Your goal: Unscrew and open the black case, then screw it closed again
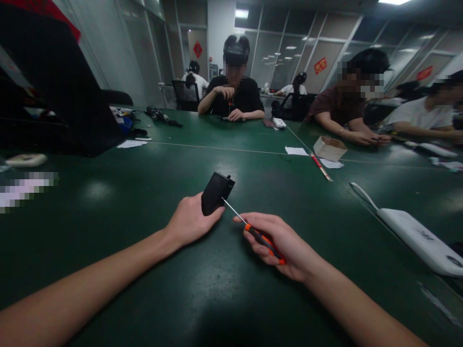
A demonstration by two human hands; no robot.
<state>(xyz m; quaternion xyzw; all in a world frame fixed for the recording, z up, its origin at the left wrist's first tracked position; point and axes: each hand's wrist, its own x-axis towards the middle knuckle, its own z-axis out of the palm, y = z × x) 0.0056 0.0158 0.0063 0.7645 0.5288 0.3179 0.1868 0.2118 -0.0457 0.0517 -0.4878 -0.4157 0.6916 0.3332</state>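
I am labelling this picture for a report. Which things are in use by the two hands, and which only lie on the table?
In use:
left hand holding black device
right hand holding orange screwdriver, tip at the device

Lying about:
white power strip
small cardboard box
red pen
paper slips

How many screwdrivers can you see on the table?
2: an orange-and-black-handled screwdriver in the right hand, tip at the black box; a red-handled one lying beside the small cardboard box. Others may be hidden.
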